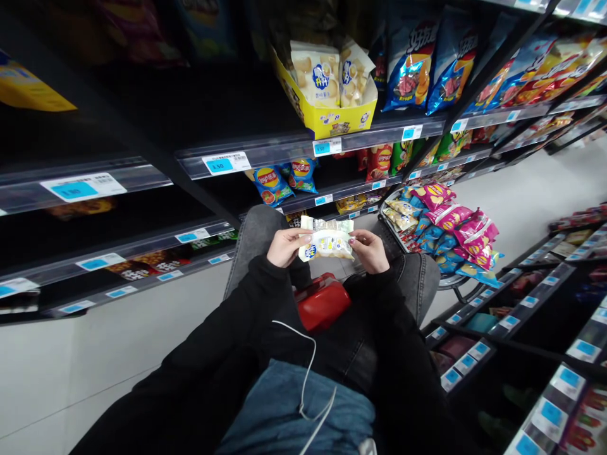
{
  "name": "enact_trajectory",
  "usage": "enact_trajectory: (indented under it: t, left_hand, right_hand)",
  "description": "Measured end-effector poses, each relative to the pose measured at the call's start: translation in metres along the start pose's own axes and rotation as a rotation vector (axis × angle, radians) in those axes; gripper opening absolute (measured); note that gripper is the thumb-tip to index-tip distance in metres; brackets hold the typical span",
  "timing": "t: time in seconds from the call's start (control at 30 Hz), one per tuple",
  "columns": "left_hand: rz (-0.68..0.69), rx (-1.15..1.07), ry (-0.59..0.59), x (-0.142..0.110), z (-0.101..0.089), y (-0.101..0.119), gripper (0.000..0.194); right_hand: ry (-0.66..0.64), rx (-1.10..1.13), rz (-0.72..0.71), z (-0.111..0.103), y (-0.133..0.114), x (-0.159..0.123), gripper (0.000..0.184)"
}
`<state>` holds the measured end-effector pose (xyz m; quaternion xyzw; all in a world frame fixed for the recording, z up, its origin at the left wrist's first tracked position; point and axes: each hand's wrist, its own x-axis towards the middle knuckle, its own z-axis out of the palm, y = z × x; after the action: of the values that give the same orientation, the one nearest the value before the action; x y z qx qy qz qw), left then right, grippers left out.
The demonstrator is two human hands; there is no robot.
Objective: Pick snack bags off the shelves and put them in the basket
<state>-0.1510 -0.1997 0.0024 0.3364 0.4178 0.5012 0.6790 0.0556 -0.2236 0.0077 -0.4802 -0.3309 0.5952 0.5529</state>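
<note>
Between my two hands is a small white and pale-yellow snack bag with a blue logo, held out flat above my lap. My left hand pinches its left end, thumb on top. At the opposite end my right hand grips it between thumb and fingers. A yellow display box on the shelf ahead holds a few bags with the same blue logo. Below my hands, a red object rests between my legs; I cannot make out its kind.
Dark shelves with price tags run along the left and ahead. Blue chip bags stand right of the display box. A cart heaped with pink chip bags and blue ones is beyond my right knee. Another shelf row lines the right side.
</note>
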Motion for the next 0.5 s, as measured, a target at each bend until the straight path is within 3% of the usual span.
enact_trajectory:
  t: [0.2,0.5]
  left_hand:
    - [-0.01,-0.027,-0.044,-0.001,0.002,-0.003,0.035]
    - [0.103,0.046,0.052,0.003,0.003,-0.002,0.022]
  right_hand:
    - [-0.021,-0.002,-0.038,0.006,-0.002,-0.004,0.03]
    - [-0.066,-0.098,0.0,0.007,0.008,-0.002,0.033]
